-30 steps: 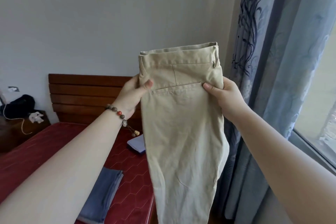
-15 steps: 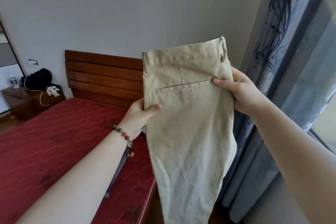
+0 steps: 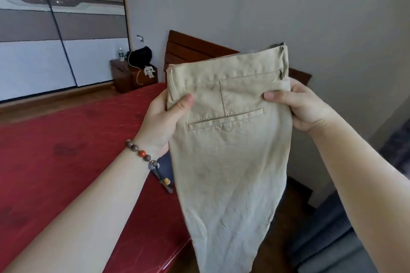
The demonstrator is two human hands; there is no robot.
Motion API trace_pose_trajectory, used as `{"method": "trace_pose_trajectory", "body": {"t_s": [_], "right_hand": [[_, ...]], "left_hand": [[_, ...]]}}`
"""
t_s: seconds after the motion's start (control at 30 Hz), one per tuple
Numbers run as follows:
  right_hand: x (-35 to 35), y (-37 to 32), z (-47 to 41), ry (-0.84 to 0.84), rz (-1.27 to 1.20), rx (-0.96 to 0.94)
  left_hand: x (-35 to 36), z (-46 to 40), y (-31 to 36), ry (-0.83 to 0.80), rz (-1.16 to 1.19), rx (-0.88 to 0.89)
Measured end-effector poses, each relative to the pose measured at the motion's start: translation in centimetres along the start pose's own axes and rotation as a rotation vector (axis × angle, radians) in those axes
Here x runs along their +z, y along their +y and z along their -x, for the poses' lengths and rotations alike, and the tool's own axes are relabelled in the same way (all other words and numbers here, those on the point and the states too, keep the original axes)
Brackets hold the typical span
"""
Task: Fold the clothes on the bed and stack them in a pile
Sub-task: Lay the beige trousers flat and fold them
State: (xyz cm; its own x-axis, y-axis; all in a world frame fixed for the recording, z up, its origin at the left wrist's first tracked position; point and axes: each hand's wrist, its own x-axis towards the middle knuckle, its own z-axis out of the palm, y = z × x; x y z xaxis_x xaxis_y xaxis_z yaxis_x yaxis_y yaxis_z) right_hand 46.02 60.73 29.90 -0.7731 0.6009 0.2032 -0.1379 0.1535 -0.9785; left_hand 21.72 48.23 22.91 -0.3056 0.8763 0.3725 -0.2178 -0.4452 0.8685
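Held up in the air over the near edge of the bed (image 3: 66, 162): a pair of beige trousers (image 3: 228, 162), folded lengthwise, waistband uppermost, welt back pocket facing the camera, legs hanging down past the bottom of the view. Slightly tilted, the waistband's right corner higher than its left. Creased through the lower cloth.

Left hand (image 3: 162, 122) clamped on the left edge just below the waistband, thumb pressed flat on the front face, remaining fingers hidden behind the cloth. A beaded bracelet (image 3: 144, 156) round the left wrist, brown beads with one orange, a small tassel with a yellow bead dangling beneath.

Right hand (image 3: 304, 106) clamped on the right edge at about the same height, thumb lying across the front near the top of the pocket seam, other fingers wrapped behind out of sight.

Beneath the trousers and just beside the left wrist, a dark blue garment (image 3: 165, 167) lying on the red bedcover, mostly hidden; folded or not, cannot tell.

Behind: a slatted wooden headboard (image 3: 190, 50) against a grey wall. To its left a dark wooden nightstand (image 3: 126, 77) carrying a black bundle (image 3: 140, 56), a small bottle (image 3: 121, 53) and a pale toy figure (image 3: 148, 71) hanging at its front. Sliding wardrobe doors (image 3: 62, 29) at far left. Grey-blue curtain (image 3: 332, 239) at lower right.
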Motion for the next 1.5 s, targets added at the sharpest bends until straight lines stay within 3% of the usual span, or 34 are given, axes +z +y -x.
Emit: {"method": "trace_pose_trajectory", "body": {"t_s": [0.2,0.37,0.53,0.77,0.97,1.2,1.27,1.33,1.5], "right_hand": [[5.8,4.6,-7.6,-0.307,-0.131,0.107],[11.3,9.7,-14.2,-0.437,-0.209,0.194],[16.5,17.7,-21.1,-0.338,-0.07,0.2],[22.7,29.9,-31.1,-0.152,0.28,0.126],[27.4,41.4,-38.8,-0.099,0.432,0.139],[30.0,54.8,-47.7,-0.098,0.559,0.179],[30.5,59.6,-50.5,-0.167,0.636,0.264],[30.6,64.7,-52.1,-0.282,0.768,0.374],[29.9,76.3,-49.5,-0.442,0.92,0.487]], "left_hand": [[-7.7,3.6,2.2,0.231,-0.114,0.038],[-15.3,4.8,2.6,0.388,-0.174,-0.078],[-24.0,2.1,-0.6,0.603,-0.574,-0.127],[-37.8,-0.9,-8.4,0.777,-1.045,-0.146],[-48.2,-2.5,-17.2,0.874,-1.172,-0.231],[-58.8,-5.0,-26.2,0.976,-1.162,-0.35],[-62.2,-5.3,-29.4,1.04,-1.133,-0.467],[-65.3,-4.4,-33.4,1.052,-1.066,-0.69],[-68.4,2.1,-44.6,0.868,-1.003,-1.253]]}}
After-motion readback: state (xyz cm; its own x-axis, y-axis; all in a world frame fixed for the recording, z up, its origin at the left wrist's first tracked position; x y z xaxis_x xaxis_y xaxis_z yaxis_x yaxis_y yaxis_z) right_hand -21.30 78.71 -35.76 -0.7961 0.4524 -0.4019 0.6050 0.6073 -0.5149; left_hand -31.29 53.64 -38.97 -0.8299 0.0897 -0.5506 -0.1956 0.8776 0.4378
